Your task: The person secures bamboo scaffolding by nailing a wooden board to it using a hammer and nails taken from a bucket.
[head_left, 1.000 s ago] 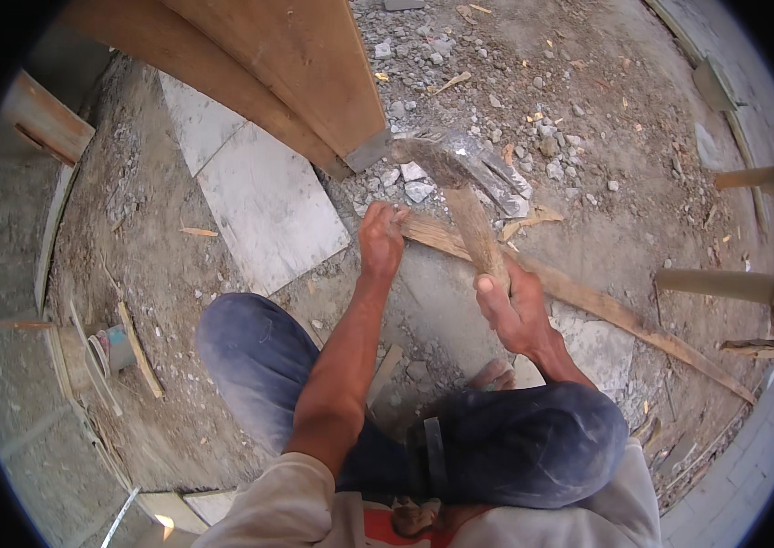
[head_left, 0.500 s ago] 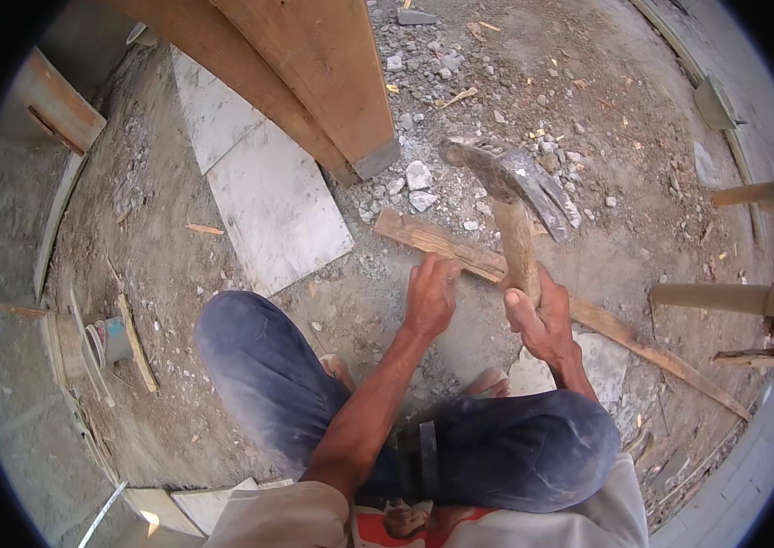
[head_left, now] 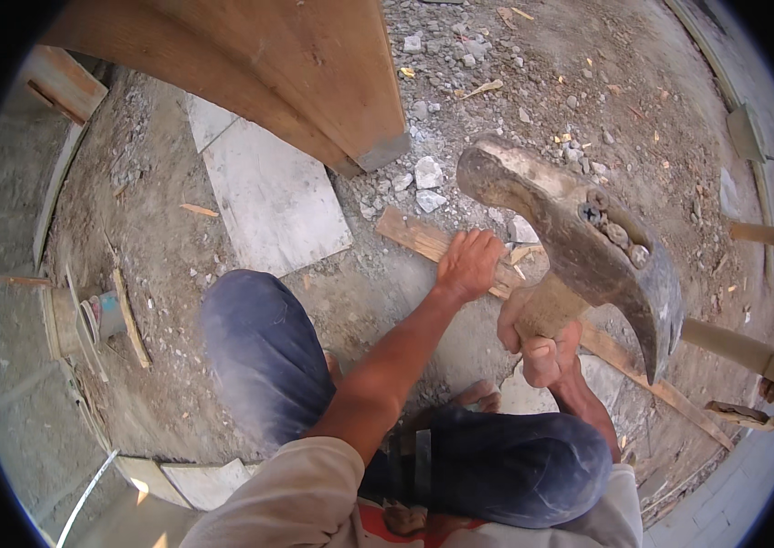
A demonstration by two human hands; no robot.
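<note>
A claw hammer (head_left: pixel 547 215) with a worn metal head and wooden handle is raised close to view, its claw to the right. My right hand (head_left: pixel 547 342) is closed around the handle. Below it, a long thin wooden strip (head_left: pixel 414 236) lies across the ground, running from the middle toward the lower right. On this strip rests my left hand (head_left: pixel 471 265), fingers curled over it; whether something small is also between the fingers is hidden. Part of the strip passes out of sight behind the hammer and my right hand.
Thick wooden planks (head_left: pixel 314 82) stand just beyond the strip, beside pale flat boards (head_left: pixel 277 196) on the ground. Broken stones (head_left: pixel 428 173) and rubble are scattered ahead. Round poles (head_left: pixel 743 352) stick in from the right, and a wooden stick (head_left: pixel 131 320) lies at left.
The hammer has risen closer to view, its head now larger and shifted right. My left hand has moved right along the strip. The view has shifted slightly.
</note>
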